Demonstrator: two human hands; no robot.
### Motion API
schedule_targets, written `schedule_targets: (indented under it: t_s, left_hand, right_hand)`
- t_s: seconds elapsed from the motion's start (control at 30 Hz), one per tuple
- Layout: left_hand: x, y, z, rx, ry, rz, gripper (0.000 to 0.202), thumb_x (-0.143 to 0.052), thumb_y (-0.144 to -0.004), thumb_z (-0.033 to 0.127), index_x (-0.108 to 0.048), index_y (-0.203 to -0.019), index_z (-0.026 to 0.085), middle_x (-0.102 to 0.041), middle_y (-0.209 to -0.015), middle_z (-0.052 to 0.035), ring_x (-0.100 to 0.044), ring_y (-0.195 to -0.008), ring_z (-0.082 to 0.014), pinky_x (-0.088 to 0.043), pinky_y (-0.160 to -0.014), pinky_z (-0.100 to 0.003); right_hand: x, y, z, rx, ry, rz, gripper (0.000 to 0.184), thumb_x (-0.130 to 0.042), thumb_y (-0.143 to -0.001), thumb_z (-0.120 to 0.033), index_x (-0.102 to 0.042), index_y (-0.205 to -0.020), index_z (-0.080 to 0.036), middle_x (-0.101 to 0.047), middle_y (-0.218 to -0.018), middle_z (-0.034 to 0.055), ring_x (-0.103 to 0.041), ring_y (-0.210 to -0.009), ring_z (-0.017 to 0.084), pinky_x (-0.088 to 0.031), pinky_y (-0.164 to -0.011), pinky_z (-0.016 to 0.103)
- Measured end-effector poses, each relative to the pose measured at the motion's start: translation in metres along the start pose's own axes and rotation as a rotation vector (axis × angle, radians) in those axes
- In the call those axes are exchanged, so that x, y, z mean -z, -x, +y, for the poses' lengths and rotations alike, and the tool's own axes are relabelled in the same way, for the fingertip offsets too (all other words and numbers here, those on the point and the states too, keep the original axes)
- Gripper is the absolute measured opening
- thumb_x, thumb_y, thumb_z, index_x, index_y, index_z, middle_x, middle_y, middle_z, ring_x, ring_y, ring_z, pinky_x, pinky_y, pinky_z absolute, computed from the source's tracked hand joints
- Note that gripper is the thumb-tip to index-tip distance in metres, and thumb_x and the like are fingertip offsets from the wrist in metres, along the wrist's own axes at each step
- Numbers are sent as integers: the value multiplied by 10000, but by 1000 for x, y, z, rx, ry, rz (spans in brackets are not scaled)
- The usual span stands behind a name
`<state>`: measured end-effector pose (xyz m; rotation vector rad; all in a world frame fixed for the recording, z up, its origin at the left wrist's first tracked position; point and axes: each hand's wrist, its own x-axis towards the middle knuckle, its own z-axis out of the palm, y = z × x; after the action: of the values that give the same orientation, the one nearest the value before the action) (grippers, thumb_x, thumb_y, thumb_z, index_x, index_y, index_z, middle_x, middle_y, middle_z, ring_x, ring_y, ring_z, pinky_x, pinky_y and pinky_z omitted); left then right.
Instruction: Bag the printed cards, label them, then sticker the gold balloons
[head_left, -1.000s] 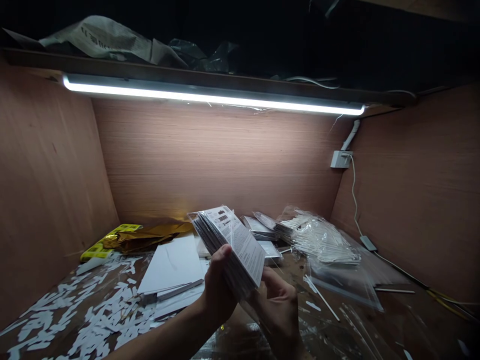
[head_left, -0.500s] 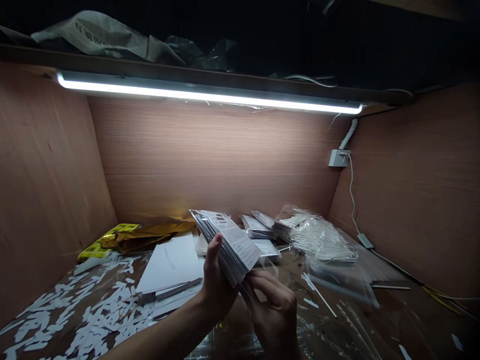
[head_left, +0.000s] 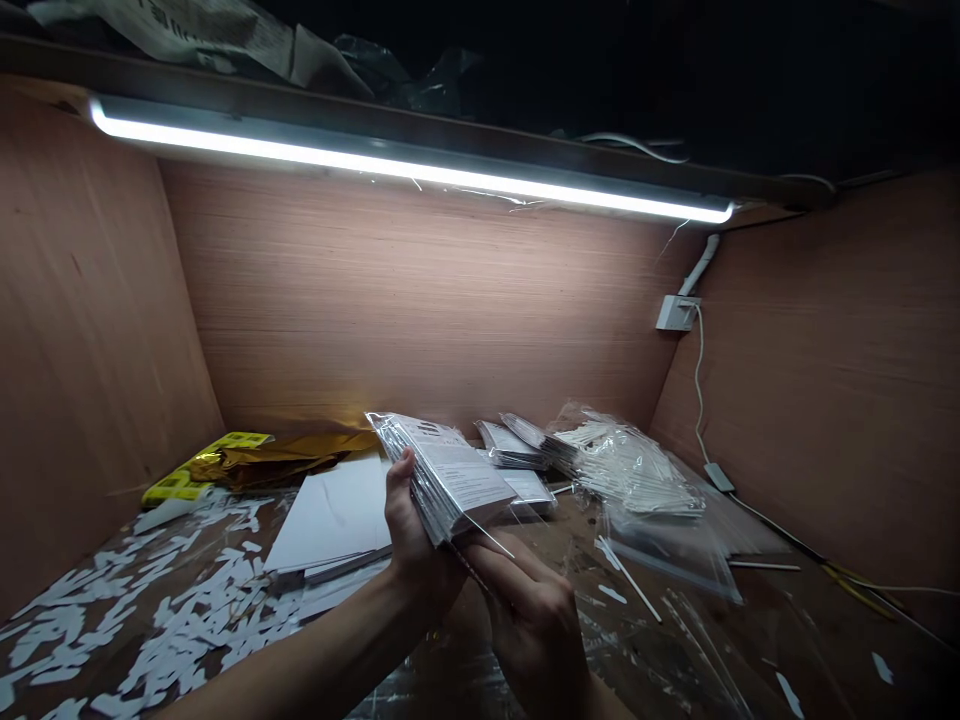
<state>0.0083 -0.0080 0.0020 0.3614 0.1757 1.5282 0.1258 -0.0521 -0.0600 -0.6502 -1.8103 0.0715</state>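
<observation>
**Q:** What's in the bags?

**Me:** Big clear bag [head_left: 630, 470] far right on the worktop [head_left: 757, 610], packed w/ white sticks. Flat clear zip bag [head_left: 667, 550] just near it. Two small stacks of pkts [head_left: 510, 445] just left of the big bag, on the far side.

**Q:** And what've you got?

**Me:** Bundle of clear-sleeved printed pkts [head_left: 442, 480], held up mid-scene over the worktop, printed side up. Long axis slants far left to near right.

**Q:** Hands?

**Me:** L hand [head_left: 416, 530] closed narrow round the bundle's left edge, holding it. R hand [head_left: 532, 625] curled narrow at the near corner; can't tell if gripping or only touching.

**Q:** Left of you?

**Me:** White card stack [head_left: 330, 510] just beside the bundle, gold foil [head_left: 285, 450] behind it, yellow pkt [head_left: 180, 475] far left, white paper scraps [head_left: 150, 590] strewn near left.
</observation>
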Motion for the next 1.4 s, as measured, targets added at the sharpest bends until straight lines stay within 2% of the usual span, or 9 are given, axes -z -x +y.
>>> schedule_targets:
  t_s: [0.3,0.43,0.67,0.9,0.97,1.07,1.23,1.33,1.4]
  left_hand:
    - [-6,-1,5,33,-27,95,348,-656,-886,443,-720,-961,109,-746,-797,-101,-748,-786,-303,-638,-756,-423]
    - [-5,-1,7,57,-48,60,401,-660,-886,490,-731,-955,101,-752,-811,-121,-753,-819,-330,-646,-773,-458]
    - [3,-12,15,94,-62,-7,472,-580,-939,552,-718,-1070,119,-747,-883,-128,-750,-908,-362,-633,-836,-543]
    - [13,-19,16,122,-76,-65,579,-556,-930,629,-703,-1164,121,-759,-961,-158,-745,-952,-389,-613,-866,-596]
    - [18,-21,12,129,-110,-62,598,-531,-956,625,-702,-1175,96,-765,-951,-166,-748,-956,-387,-611,-880,-580]
    - [31,-24,4,241,-247,-106,709,-546,-944,712,-705,-1179,62,-777,-978,-196,-744,-995,-394,-599,-920,-545]
    - [56,-29,-19,314,-827,-340,945,-228,-931,884,-677,-1243,113,-785,-1011,-190,-750,-1023,-343,-592,-904,-456]
    - [70,-33,-29,370,-1015,-415,856,-293,-954,846,-731,-1079,122,-769,-825,-151,-763,-822,-312,-598,-773,-429]
    - [74,-37,-27,371,-1163,-467,735,-452,-945,798,-737,-841,129,-706,-651,-109,-723,-668,-292,-577,-681,-409]
  right_hand:
    - [-2,1,6,-73,20,-62,398,-513,-995,-76,-727,-1293,-229,-798,-1194,63,-773,-1118,217,-613,-932,239]
    - [0,4,7,-23,75,-34,405,-539,-981,-80,-735,-1296,-242,-822,-1082,60,-803,-1017,228,-643,-846,250]
    - [9,1,2,27,156,-3,366,-541,-991,-77,-729,-1280,-200,-795,-1193,99,-771,-1112,239,-635,-963,334]
    - [23,1,-3,334,12,-101,530,-647,-994,-326,-572,-1502,-194,-776,-1242,136,-743,-1163,319,-622,-943,467]
    - [25,0,-7,312,48,-23,559,-697,-946,-192,-583,-1492,-232,-806,-1153,107,-772,-1078,297,-636,-886,436]
    - [35,-2,-12,210,139,35,537,-623,-888,21,-688,-1342,-261,-823,-1000,47,-796,-903,222,-643,-779,339]
    - [63,21,-6,226,290,-59,501,-623,-878,51,-685,-1299,-215,-821,-1023,55,-798,-926,196,-647,-806,291]
    - [70,47,0,281,379,-145,471,-594,-901,18,-681,-1316,-186,-816,-1095,93,-788,-1014,218,-644,-897,314]
    - [69,62,3,302,389,-129,315,-553,-965,-50,-728,-1203,-160,-815,-1051,120,-792,-948,225,-650,-838,312]
